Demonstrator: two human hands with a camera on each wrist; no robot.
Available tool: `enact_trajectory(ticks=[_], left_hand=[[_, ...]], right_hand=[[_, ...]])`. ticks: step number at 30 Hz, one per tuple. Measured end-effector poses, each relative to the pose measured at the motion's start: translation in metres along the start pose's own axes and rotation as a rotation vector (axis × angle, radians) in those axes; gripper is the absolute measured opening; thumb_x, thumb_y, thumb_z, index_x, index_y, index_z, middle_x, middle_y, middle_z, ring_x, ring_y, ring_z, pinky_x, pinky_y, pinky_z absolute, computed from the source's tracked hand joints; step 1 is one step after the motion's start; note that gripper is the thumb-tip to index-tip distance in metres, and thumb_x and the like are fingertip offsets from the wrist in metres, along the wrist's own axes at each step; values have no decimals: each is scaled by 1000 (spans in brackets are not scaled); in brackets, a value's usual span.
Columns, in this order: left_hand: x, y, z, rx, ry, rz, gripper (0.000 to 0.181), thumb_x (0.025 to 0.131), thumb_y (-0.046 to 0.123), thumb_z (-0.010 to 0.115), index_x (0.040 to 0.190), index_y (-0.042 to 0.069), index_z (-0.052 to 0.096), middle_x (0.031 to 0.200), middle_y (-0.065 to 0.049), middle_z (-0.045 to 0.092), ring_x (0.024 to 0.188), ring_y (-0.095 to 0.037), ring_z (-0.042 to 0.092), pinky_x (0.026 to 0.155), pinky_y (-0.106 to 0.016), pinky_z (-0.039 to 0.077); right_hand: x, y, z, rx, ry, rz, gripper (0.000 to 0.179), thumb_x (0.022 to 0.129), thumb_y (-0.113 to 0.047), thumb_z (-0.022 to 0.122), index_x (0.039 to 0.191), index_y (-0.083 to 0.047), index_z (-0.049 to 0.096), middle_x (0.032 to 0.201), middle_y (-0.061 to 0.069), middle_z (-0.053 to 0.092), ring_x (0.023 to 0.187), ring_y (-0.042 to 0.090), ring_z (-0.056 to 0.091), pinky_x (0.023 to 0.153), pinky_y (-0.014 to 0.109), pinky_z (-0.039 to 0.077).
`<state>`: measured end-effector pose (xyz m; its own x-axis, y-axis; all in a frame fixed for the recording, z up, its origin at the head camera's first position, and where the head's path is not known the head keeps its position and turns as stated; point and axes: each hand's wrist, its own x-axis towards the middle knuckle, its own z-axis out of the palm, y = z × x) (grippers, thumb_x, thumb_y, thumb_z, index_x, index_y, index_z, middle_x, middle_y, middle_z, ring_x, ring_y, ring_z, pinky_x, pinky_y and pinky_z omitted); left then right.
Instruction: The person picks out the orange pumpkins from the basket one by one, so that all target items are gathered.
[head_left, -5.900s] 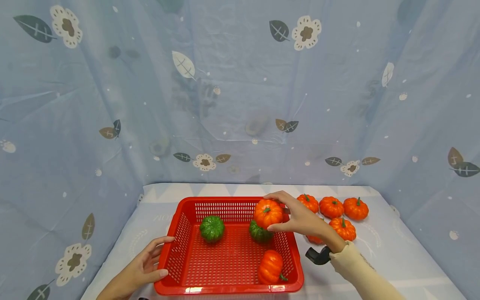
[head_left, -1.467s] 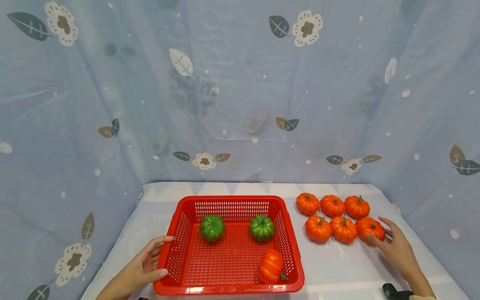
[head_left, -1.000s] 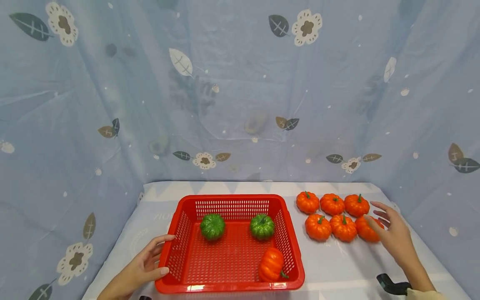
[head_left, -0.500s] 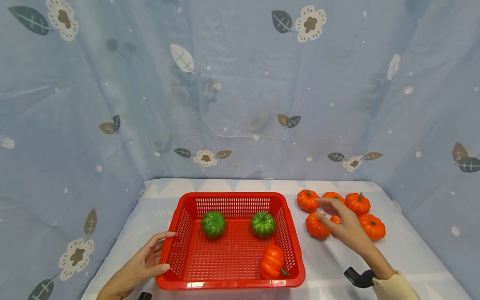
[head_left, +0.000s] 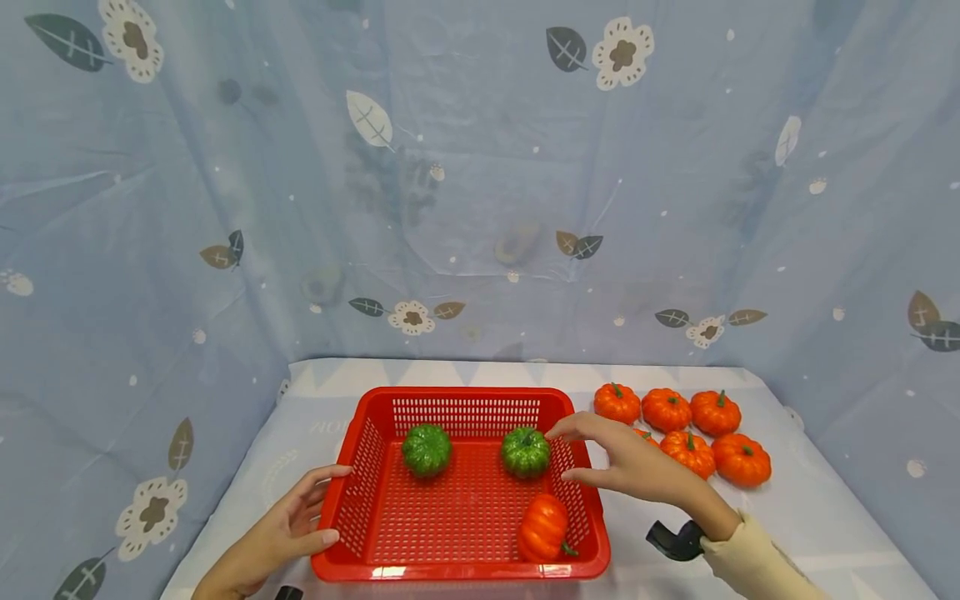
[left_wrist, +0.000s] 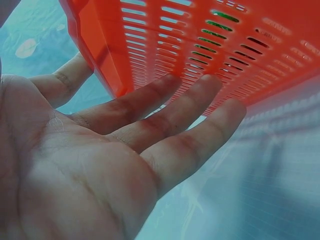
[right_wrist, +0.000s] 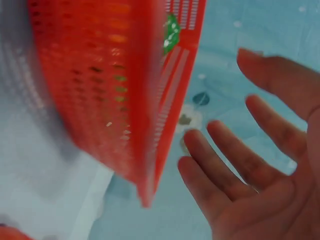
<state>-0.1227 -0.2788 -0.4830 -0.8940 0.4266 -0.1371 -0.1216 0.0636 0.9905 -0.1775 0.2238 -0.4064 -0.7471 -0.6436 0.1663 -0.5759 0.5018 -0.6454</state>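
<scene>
A red plastic basket (head_left: 457, 575) stands in front of me in the head view. Inside it lie two green pumpkins, one at left (head_left: 427, 450) and one at right (head_left: 526, 452), both toward the back, plus an orange pumpkin (head_left: 543, 528) tipped on its side at the near right. My left hand (head_left: 288, 533) rests against the basket's left side; in the left wrist view its extended fingers (left_wrist: 175, 120) touch the slotted wall from outside. Above the right rim hovers my right hand (head_left: 630, 462), fingers spread and holding nothing, close to the right green pumpkin.
Several orange pumpkins (head_left: 666, 410) sit in two rows on the cloth-covered table (head_left: 810, 508) right of the basket; my right hand partly hides one. A patterned blue curtain (head_left: 480, 208) encloses the back and sides.
My right hand earlier held an orange pumpkin over the basket, then was at the rightmost front pumpkin, now standing in the row. It has since swung left, empty, to the basket. My left hand stays put.
</scene>
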Motion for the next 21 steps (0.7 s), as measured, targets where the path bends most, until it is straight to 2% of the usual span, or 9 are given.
enact_trajectory(ticks=[4,8,11,14,17,21], left_hand=[[1,-1,0,-5,4,0,70,97,4,64,157,12,28,157,-33,26,131,-38,51,95,-48,57],[1,-2,-1,-9,5,4,70,97,5,65,157,12,29,157,-33,27,130,-38,52,94,-48,57],[2,-3,0,-13,2,5,70,98,6,64,157,12,28,157,-33,26,130,-37,52,94,-49,57],[2,-3,0,-14,-3,4,70,98,5,64,157,12,28,157,-33,26,130,-38,52,94,-49,57],[1,-3,1,-7,-4,7,70,98,6,64,157,12,28,156,-34,27,131,-38,52,94,-48,57],[1,-2,1,6,-1,18,70,98,6,64,157,11,27,156,-35,27,131,-38,52,93,-48,57]], right_hand=[[13,-13,1,-4,-134,-48,48,90,-40,79,134,-35,60,136,-15,59,124,12,57,104,45,52],[25,-19,6,-4,-261,-85,52,89,-34,82,135,-30,60,136,-11,60,123,9,55,105,38,50],[32,-19,13,-25,-356,-103,53,89,-28,83,136,-29,60,133,-12,60,118,6,56,103,32,50],[35,-18,20,-59,-442,-113,54,88,-27,84,136,-30,60,134,-15,59,120,8,56,103,30,49],[37,-20,24,-81,-500,-113,55,87,-26,85,136,-30,60,137,-15,57,125,13,55,105,31,48],[41,-23,26,-108,-534,-95,56,85,-25,87,134,-28,62,136,-16,58,126,14,55,106,33,48]])
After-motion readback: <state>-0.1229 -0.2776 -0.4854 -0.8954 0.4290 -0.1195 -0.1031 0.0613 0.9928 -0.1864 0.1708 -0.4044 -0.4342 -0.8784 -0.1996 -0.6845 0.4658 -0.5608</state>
